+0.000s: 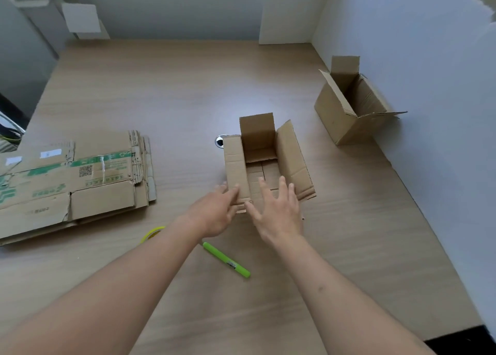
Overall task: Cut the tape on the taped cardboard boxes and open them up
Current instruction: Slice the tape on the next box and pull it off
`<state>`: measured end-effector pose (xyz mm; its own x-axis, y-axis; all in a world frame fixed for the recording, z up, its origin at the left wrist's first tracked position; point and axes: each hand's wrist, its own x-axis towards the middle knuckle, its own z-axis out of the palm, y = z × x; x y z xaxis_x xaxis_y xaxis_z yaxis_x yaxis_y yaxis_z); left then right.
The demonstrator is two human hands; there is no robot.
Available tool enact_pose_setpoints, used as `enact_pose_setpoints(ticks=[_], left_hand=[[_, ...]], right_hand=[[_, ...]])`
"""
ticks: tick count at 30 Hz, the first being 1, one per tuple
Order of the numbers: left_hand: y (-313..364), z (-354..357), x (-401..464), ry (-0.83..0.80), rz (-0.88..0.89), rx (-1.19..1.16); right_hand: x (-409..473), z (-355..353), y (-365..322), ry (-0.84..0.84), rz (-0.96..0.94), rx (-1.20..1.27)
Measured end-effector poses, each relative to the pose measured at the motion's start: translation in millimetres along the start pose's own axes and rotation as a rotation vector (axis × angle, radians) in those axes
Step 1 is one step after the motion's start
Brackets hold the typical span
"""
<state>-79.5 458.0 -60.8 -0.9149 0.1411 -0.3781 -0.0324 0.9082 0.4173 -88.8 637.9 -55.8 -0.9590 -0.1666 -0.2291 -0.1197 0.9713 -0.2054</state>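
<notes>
A small brown cardboard box (291,156) stands in the middle of the table with its top flaps spread open and its inside bare. My left hand (214,213) reaches to the box's near left corner, fingers extended against the left flap. My right hand (279,209) hovers over the near edge with fingers spread, holding nothing. A green utility knife (226,259) lies on the table just behind my hands. A second open cardboard box (346,105) sits at the far right by the wall.
A stack of flattened cardboard (72,180) with green print lies at the left. A yellow tape roll (153,232) peeks out beside my left forearm. A round cable hole (219,141) sits behind the box. White walls (429,86) close in the table's right and back.
</notes>
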Motion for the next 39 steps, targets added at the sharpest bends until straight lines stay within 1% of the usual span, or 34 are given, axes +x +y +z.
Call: enact_pose_setpoints(ticks=[1, 3, 4, 7, 8, 9, 12, 13, 14, 18, 25, 27, 29, 31, 34, 39], left_hand=[[-4, 0, -1, -0.029, 0.034, 0.026], [-10, 0, -1, -0.08, 0.069, 0.084], [-11, 1, 0, -0.1, 0.069, 0.11], [-12, -1, 2, -0.112, 0.079, 0.114], [-12, -3, 3, -0.111, 0.093, 0.108], [-12, -5, 3, -0.112, 0.107, 0.104], [-11, -13, 6, -0.12, 0.123, 0.089], [-9, -14, 7, -0.117, 0.124, 0.08], [-6, -15, 9, -0.111, 0.125, 0.073], [5, -14, 17, -0.11, 0.119, 0.061], [30, -15, 36, -0.12, 0.109, 0.084], [40, -16, 42, -0.042, 0.066, 0.056], [50, -21, 49, 0.083, -0.04, 0.019], [59, -26, 52, 0.162, -0.168, 0.029], [73, -28, 57, 0.164, -0.274, 0.051], [112, -26, 79, 0.156, -0.299, 0.054]], right_hand=[[-1, 6, 0, -0.081, 0.056, -0.024], [-6, 14, 2, -0.115, 0.083, -0.134], [-9, 18, 4, -0.091, 0.069, -0.169], [-15, 22, 9, 0.071, 0.003, -0.189], [-15, 21, 12, 0.079, -0.002, -0.171], [-14, 19, 14, 0.041, 0.005, -0.144], [-8, 8, 19, -0.166, 0.035, -0.094], [-7, 6, 21, -0.205, 0.035, -0.082], [-6, 3, 22, -0.209, 0.033, -0.058], [-4, -2, 28, -0.085, 0.074, 0.05], [7, -8, 59, -0.141, -0.018, -0.144], [14, -9, 70, -0.144, -0.037, -0.154], [24, -10, 81, -0.135, -0.065, -0.138], [36, -14, 94, -0.117, -0.103, -0.123], [57, -24, 113, -0.123, -0.17, -0.114], [93, -40, 141, -0.168, -0.228, -0.116]])
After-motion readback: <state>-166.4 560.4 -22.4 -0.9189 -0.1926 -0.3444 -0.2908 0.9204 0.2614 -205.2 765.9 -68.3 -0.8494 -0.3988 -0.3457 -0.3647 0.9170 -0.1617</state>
